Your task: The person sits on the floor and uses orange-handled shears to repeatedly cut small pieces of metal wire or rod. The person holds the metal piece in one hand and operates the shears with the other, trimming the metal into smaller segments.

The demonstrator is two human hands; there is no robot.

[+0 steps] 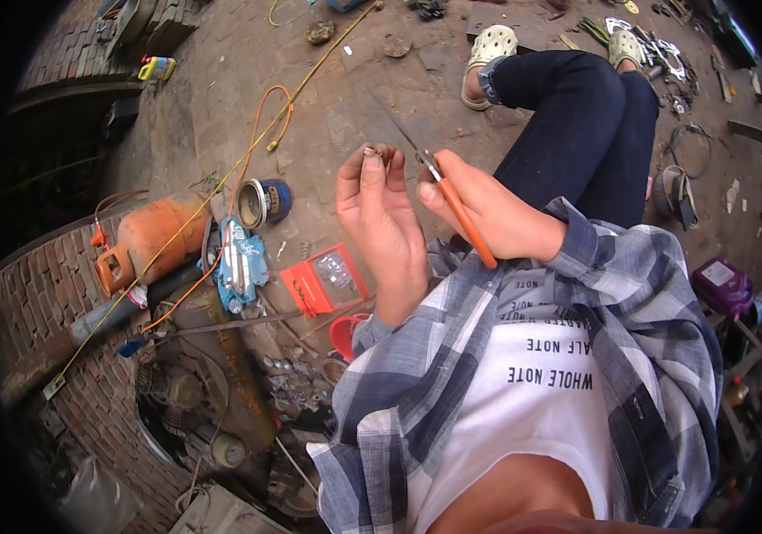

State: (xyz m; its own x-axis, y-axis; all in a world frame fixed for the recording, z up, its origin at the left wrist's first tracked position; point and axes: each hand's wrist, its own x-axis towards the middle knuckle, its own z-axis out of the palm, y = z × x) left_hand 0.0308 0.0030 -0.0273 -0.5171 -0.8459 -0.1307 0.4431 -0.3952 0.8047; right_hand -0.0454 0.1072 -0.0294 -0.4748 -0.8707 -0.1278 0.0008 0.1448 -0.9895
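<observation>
My left hand (381, 222) is raised in front of my checked shirt, fingertips pinched on a small dull metal piece (376, 153) too small to make out. My right hand (506, 214), just right of it, grips a long thin file (403, 130) with an orange handle (468, 222), its tip pointing up and left, above the left hand's fingertips. Whether the file touches the small piece I cannot tell. Below the left hand lies an open red case (301, 286) with small bits inside.
An orange gas cylinder (158, 240), a blue tin (275, 203), cables (287, 116) and blue-wrapped bars (240, 267) lie at the left. A rusty compressor (183, 389) is at lower left. Metal parts (661, 53) and a purple jug (721, 287) are on the right, past my outstretched legs (559, 116).
</observation>
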